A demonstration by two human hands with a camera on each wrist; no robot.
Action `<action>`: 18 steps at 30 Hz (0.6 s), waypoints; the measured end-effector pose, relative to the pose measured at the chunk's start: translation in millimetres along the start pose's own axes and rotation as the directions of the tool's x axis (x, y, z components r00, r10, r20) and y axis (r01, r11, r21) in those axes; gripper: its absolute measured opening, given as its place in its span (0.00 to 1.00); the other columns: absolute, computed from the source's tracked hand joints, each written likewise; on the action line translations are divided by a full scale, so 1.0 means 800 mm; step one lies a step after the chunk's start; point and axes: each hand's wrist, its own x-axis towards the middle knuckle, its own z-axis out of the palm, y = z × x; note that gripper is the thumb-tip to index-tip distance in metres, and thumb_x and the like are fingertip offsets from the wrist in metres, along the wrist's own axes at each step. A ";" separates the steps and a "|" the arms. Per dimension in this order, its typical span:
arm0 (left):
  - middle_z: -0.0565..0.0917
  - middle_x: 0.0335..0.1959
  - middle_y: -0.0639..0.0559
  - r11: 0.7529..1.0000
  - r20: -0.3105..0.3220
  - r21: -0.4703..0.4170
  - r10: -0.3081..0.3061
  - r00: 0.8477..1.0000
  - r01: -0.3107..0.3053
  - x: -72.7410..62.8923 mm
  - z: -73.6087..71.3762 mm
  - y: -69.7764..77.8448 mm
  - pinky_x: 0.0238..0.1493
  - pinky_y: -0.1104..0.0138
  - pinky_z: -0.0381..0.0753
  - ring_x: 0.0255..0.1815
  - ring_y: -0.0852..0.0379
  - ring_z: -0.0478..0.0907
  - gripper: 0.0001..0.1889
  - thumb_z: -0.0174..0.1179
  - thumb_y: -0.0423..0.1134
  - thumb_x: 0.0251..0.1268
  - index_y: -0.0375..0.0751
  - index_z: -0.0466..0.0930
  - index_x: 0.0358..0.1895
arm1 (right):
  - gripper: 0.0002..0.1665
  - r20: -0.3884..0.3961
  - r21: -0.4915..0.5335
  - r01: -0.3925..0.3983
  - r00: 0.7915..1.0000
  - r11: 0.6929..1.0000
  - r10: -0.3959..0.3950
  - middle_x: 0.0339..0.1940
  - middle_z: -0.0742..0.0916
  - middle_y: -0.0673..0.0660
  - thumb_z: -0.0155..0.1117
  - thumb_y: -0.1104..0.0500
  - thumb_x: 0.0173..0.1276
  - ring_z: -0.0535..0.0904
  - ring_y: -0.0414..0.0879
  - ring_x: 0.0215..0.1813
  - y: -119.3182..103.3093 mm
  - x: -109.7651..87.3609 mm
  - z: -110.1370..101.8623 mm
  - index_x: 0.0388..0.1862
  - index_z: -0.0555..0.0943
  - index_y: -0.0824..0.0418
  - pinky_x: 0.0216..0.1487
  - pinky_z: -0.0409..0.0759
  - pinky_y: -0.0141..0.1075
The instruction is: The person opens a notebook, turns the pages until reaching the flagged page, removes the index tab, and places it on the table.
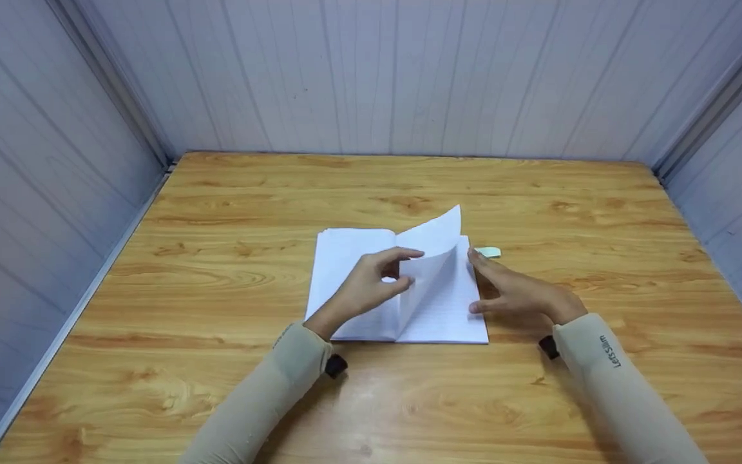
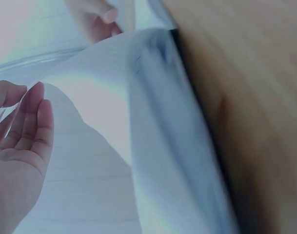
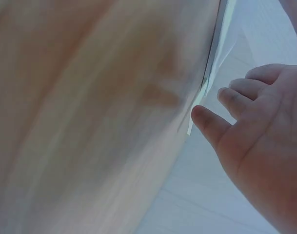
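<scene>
As the left hand (image 1: 374, 280) pinches a page (image 1: 432, 267) — the notebook (image 1: 345, 258) lies beneath

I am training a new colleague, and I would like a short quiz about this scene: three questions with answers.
1. Multiple choice: which hand is nearer to the small pale slip? A) left hand; B) right hand.
2. True or false: the notebook lies closed.
3. Fill in: in the head view, raised paper stands over the notebook's ____ half.

Key: 1. B; 2. False; 3. right.
</scene>
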 end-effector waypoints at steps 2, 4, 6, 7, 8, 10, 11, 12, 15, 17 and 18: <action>0.84 0.42 0.42 1.000 -0.022 -0.030 -0.005 1.000 0.004 -0.001 -0.006 0.001 0.41 0.72 0.80 0.35 0.60 0.79 0.18 0.58 0.27 0.62 0.38 0.80 0.56 | 0.64 0.010 -0.001 -0.003 1.000 1.000 0.003 0.80 0.41 0.58 0.64 0.37 0.61 0.35 0.55 0.80 0.000 0.000 0.002 0.78 0.36 0.61 0.77 0.43 0.54; 0.85 0.46 0.43 0.998 -0.035 -0.055 -0.011 0.999 0.009 -0.002 -0.011 0.001 0.41 0.72 0.80 0.37 0.60 0.78 0.17 0.59 0.27 0.63 0.38 0.81 0.55 | 0.63 0.016 0.000 0.001 1.000 1.000 -0.001 0.80 0.42 0.57 0.64 0.37 0.61 0.36 0.54 0.80 0.001 0.000 0.003 0.78 0.37 0.60 0.77 0.43 0.53; 0.85 0.48 0.43 0.997 -0.040 -0.070 -0.021 0.999 0.018 -0.003 -0.016 0.000 0.40 0.72 0.80 0.38 0.60 0.78 0.16 0.59 0.27 0.63 0.38 0.82 0.54 | 0.63 0.022 -0.001 0.010 1.000 1.000 -0.010 0.80 0.43 0.57 0.64 0.37 0.61 0.36 0.54 0.80 0.001 0.000 0.004 0.78 0.38 0.61 0.77 0.43 0.52; 0.85 0.48 0.43 0.997 -0.041 -0.076 -0.027 0.999 0.024 -0.004 -0.018 0.000 0.41 0.72 0.80 0.38 0.60 0.78 0.15 0.59 0.27 0.63 0.38 0.82 0.53 | 0.62 0.025 -0.001 0.015 1.000 1.000 -0.015 0.80 0.44 0.58 0.64 0.38 0.61 0.37 0.55 0.80 0.001 -0.001 0.004 0.78 0.39 0.61 0.77 0.43 0.52; 0.85 0.48 0.44 0.997 -0.043 -0.077 -0.035 0.998 0.031 -0.005 -0.020 -0.001 0.41 0.72 0.80 0.38 0.61 0.78 0.15 0.59 0.28 0.63 0.38 0.82 0.53 | 0.62 0.026 0.000 0.021 0.999 1.000 -0.021 0.80 0.44 0.58 0.65 0.38 0.61 0.37 0.55 0.80 0.001 -0.001 0.004 0.78 0.39 0.61 0.77 0.43 0.53; 0.85 0.47 0.44 0.996 -0.046 -0.077 -0.054 0.997 0.050 -0.007 -0.024 -0.002 0.39 0.72 0.79 0.37 0.61 0.77 0.15 0.59 0.28 0.63 0.39 0.82 0.52 | 0.61 0.033 0.003 0.031 0.999 1.000 -0.031 0.80 0.45 0.58 0.65 0.39 0.61 0.37 0.55 0.80 0.000 -0.001 0.005 0.78 0.41 0.60 0.77 0.43 0.53; 0.85 0.46 0.44 0.995 -0.049 -0.075 -0.062 0.997 0.058 -0.008 -0.025 -0.003 0.38 0.73 0.79 0.37 0.62 0.77 0.15 0.60 0.28 0.63 0.39 0.82 0.52 | 0.61 0.038 0.005 0.034 0.999 0.999 -0.034 0.81 0.46 0.57 0.66 0.39 0.61 0.37 0.55 0.80 0.000 -0.001 0.005 0.79 0.41 0.60 0.77 0.44 0.53; 0.85 0.45 0.45 0.995 -0.053 -0.072 -0.069 0.996 0.065 -0.009 -0.027 -0.003 0.37 0.73 0.78 0.36 0.62 0.77 0.15 0.60 0.28 0.62 0.40 0.82 0.52 | 0.61 0.043 0.008 0.036 0.998 0.999 -0.036 0.81 0.46 0.57 0.67 0.40 0.60 0.37 0.54 0.80 0.000 -0.002 0.005 0.79 0.41 0.60 0.77 0.44 0.53; 0.85 0.42 0.45 0.995 -0.070 -0.062 -0.082 0.994 0.078 -0.012 -0.032 -0.004 0.35 0.73 0.76 0.34 0.61 0.75 0.15 0.61 0.29 0.61 0.40 0.82 0.51 | 0.62 0.060 0.000 0.039 0.997 0.999 -0.039 0.81 0.46 0.56 0.68 0.40 0.60 0.37 0.53 0.81 -0.001 -0.002 0.005 0.79 0.42 0.59 0.77 0.45 0.52; 0.85 0.41 0.45 0.996 -0.082 -0.048 -0.082 0.993 0.078 -0.014 -0.034 -0.005 0.34 0.73 0.75 0.34 0.61 0.75 0.15 0.62 0.29 0.61 0.40 0.82 0.51 | 0.62 0.067 -0.010 0.038 0.997 0.999 -0.038 0.81 0.47 0.56 0.68 0.41 0.59 0.38 0.54 0.81 -0.002 -0.003 0.005 0.79 0.42 0.60 0.77 0.45 0.53; 0.85 0.41 0.45 0.996 -0.086 -0.045 -0.085 0.993 0.081 -0.015 -0.036 -0.006 0.34 0.73 0.74 0.34 0.60 0.75 0.15 0.62 0.29 0.60 0.40 0.81 0.51 | 0.62 0.070 -0.014 0.038 0.997 0.999 -0.036 0.81 0.47 0.56 0.68 0.41 0.59 0.38 0.54 0.81 -0.002 -0.003 0.005 0.79 0.42 0.60 0.77 0.45 0.53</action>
